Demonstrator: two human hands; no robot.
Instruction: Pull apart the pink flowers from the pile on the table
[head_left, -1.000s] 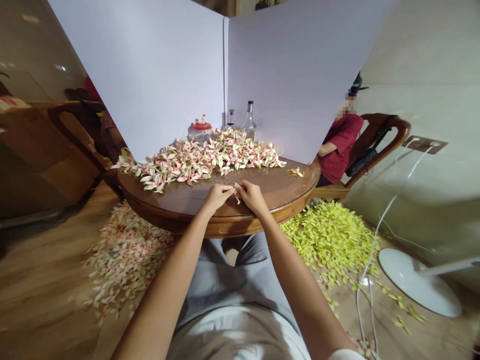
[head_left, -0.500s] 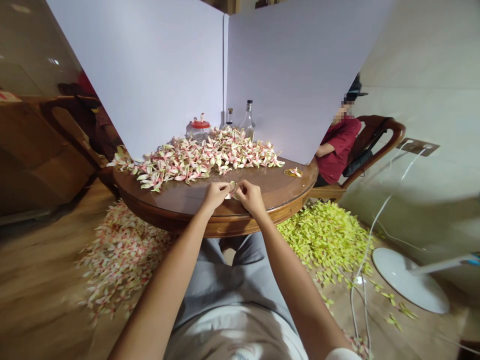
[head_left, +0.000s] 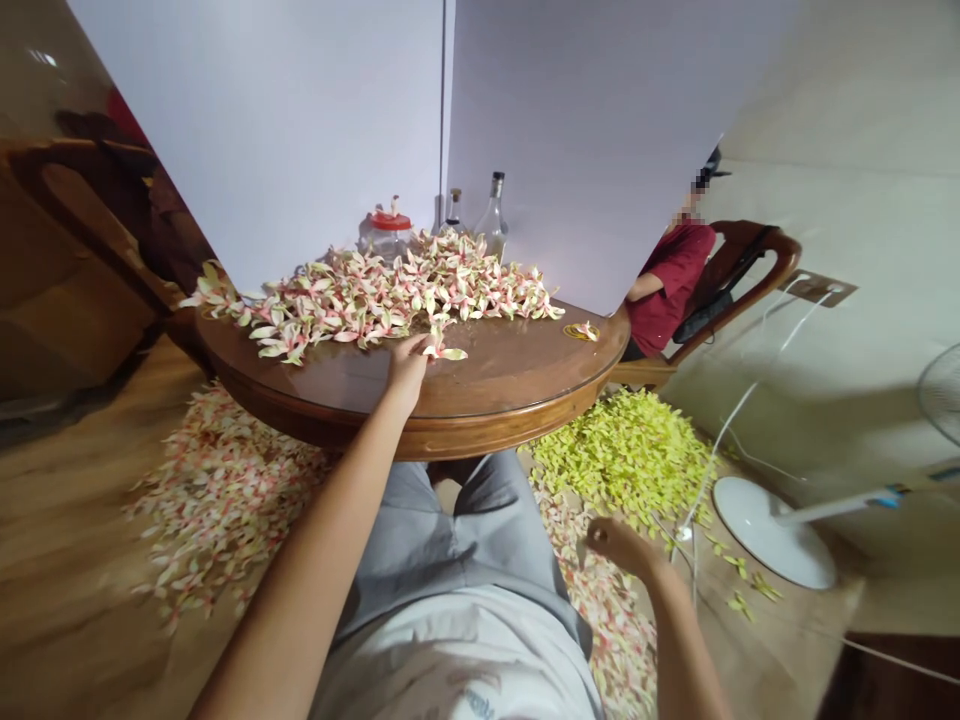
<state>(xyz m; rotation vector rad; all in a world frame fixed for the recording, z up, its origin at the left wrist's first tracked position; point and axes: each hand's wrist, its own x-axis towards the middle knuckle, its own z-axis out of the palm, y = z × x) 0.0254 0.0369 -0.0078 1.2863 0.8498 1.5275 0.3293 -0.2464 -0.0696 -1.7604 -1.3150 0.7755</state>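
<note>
Over the front part of the round wooden table, my left hand pinches a pink-and-white flower with pale green petal tips. Just behind it lies a wide heap of similar flowers. My right hand is down off the table, to the right of my lap, with its fingers curled in. Whatever it may hold is hidden. Beneath it, a pile of pinkish flowers covers the floor.
Yellow-green flowers and more pink ones lie on the floor. A red-lidded jar and bottles stand before white panels. A person sits at right, near a fan base and cables.
My right hand has left the table and swung down to the right. My left hand has moved slightly left and forward, now with a flower in its fingers. The view has shifted.
</note>
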